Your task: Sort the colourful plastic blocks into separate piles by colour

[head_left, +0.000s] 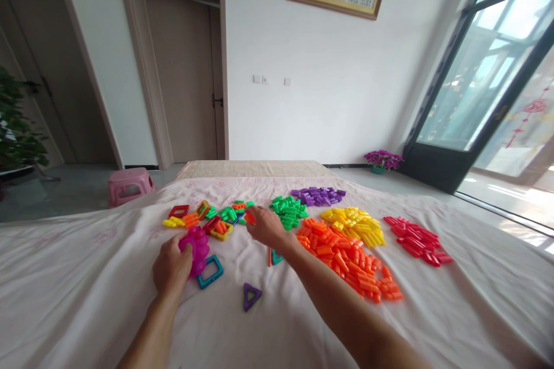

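My left hand (172,263) is closed around a magenta, knobbly flower-shaped plastic piece (198,249). Beside it on the cloth lies a teal square frame tile (210,272), with a purple triangle tile (251,297) nearer to me. Over the mixed pieces, my right hand (267,226) has its fingers bent in at an orange-red plastic piece (250,218), partly hidden by them. Green pieces (228,214) and a yellow frame tile (222,233) lie just left of its fingertips. Under the right wrist, a teal-and-red tile (276,257) is partly covered.
Sorted piles of plastic pieces lie on the right: green (289,212), purple (319,196), yellow (355,226), orange (346,256) and red (416,240). A red frame tile (179,211) sits at the left. Beyond the cloth-covered surface (86,253) stands a pink stool (131,185).
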Demonstrator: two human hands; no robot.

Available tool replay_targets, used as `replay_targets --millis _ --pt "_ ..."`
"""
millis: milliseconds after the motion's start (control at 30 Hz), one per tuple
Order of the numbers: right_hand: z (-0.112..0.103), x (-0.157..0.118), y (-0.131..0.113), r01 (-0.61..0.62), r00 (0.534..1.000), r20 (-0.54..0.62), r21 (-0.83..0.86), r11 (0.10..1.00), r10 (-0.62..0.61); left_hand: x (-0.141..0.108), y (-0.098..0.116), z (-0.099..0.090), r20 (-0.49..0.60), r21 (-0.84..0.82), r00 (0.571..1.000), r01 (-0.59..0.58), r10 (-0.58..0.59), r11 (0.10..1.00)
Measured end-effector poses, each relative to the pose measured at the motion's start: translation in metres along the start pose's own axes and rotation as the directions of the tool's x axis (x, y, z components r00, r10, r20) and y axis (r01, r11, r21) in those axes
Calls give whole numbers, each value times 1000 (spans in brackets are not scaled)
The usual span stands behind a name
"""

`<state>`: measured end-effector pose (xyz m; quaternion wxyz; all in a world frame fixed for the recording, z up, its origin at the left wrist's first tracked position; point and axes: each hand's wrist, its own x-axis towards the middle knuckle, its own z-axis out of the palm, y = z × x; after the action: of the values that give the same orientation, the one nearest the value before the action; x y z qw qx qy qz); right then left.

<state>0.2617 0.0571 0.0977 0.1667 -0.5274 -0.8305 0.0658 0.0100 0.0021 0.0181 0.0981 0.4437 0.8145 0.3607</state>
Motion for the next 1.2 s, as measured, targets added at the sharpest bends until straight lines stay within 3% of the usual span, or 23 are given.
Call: replay_targets --millis 167,300,400,500,600,700,800,967,1200 --pt "-55 -52 43 -116 991 52 -148 982 125 0 -1 2 -9 12 1000 -30 30 999" --pt "-87 -85 70 -214 962 94 -315 925 255 2 -3 3 12 21 1000 -10 9 1000" --pt "-103 -96 78 -253 946 97 -379 890 310 3 -3 3 15 21 1000 -8 8 1000" --pt "-105 -92 70 -302 940 38 -365 881 338 3 -3 3 6 6 1000 -19 19 1000" --pt "-85 -77 47 -226 967 48 -277 934 249 3 -3 4 3 -2 1000 -27 27 1000" --pt "-47 -54 17 -53 994 88 -148 988 67 3 -3 4 7 6 1000 -23 23 1000" --pt "-3 -26 -11 12 994 109 -13 1000 -10 2 -3 4 -5 3 1000 -19 19 1000" --pt "48 22 -43 -29 995 102 53 998 24 4 -4 5 -4 -13 999 -32 32 999" --pt "74 46 -65 -79 997 23 73 994 77 7 -8 9 -9 -23 998 -59 59 998"
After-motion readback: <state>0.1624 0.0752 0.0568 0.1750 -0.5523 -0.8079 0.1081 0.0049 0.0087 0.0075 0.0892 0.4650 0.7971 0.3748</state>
